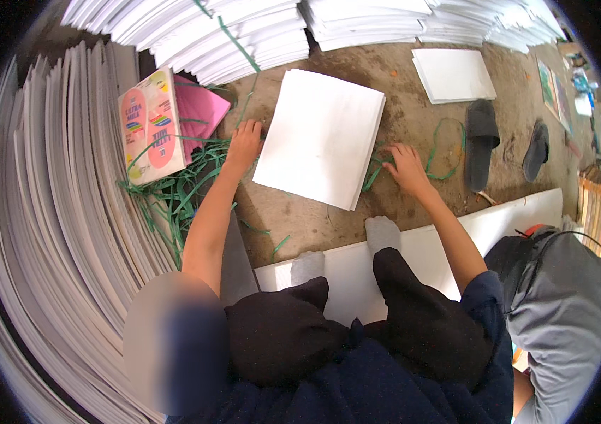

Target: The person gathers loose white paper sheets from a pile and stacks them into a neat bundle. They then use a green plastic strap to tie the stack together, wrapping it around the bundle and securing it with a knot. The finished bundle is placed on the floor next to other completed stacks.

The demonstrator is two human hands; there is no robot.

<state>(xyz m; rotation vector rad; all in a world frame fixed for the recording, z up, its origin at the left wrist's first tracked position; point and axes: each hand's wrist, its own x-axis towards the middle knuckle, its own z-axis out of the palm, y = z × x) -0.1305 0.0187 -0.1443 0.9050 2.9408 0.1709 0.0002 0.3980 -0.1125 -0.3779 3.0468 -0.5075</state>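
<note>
A stack of white board sheets [320, 138] lies on the floor in front of me, slightly turned. My left hand [245, 145] rests just off its left side, fingers stretched out close to a thin green strap [250, 99] that runs up toward the far piles. On the other side, my right hand [406, 168] is near the right edge, thumb and fingers apart, beside a green strap [373, 177] that shows by the stack's edge. A loop of green strap [449, 152] lies to the right of that hand. Neither hand visibly grips anything.
Tall grey board piles [67, 177] line the left. Tangled green straps [177, 201] lie by a printed carton panel [152, 131] and pink sheets [198, 109]. White piles [223, 39] stand beyond. Black slippers [482, 145] and another person's grey-clad leg [569, 304] are rightward.
</note>
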